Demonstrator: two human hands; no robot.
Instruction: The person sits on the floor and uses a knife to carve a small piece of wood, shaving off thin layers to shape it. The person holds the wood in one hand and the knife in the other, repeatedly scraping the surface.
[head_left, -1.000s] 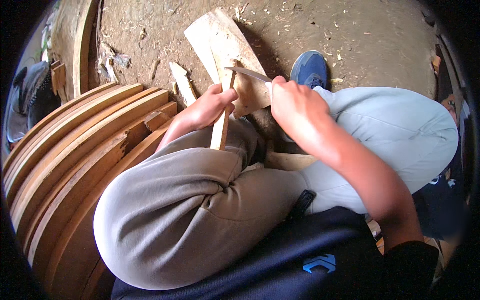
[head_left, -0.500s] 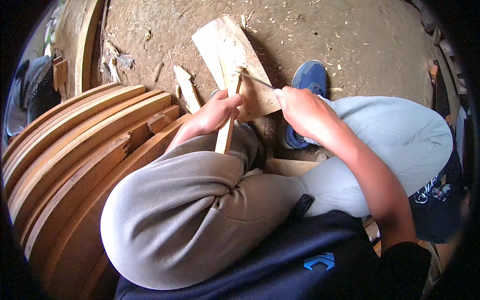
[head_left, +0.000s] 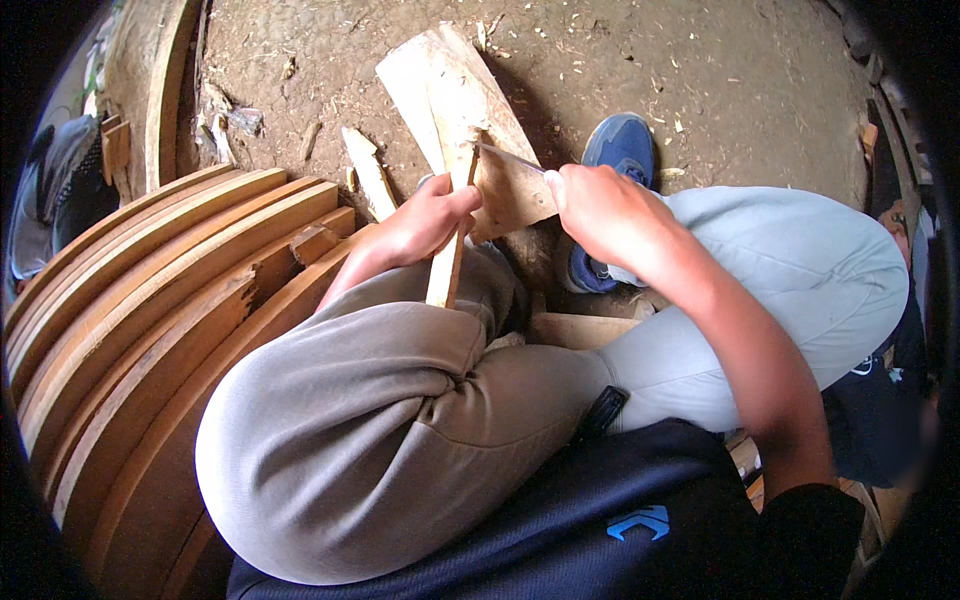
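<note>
Near the upper middle of the frame, the left hand point(head_left: 432, 222) is gripping a narrow wooden stick point(head_left: 444, 275), its fingers curling around the shaft and the thumb pressing along it. The stick is slanting slightly, its lower end reaching the grey trousers point(head_left: 320, 420) at the centre and its upper end lying over a broad wooden block point(head_left: 425, 80). Whether that end is touching the block, I cannot tell.

Right of the stick, the right hand point(head_left: 608, 212) is clutching a knife point(head_left: 514, 158), its fingers closing around the handle and hiding most of it. The blade is pointing left and meeting the stick near its upper end.

The block is resting at a tilt in the upper middle, on a brown dirt floor point(head_left: 740, 100) where pale chips are lying scattered. Just left of the left hand, a jagged wood scrap point(head_left: 368, 172) is lying on the floor. Curved boards point(head_left: 130, 300) are standing side by side, filling the left of the frame. Behind the right hand, a blue shoe point(head_left: 622, 145) is showing.
</note>
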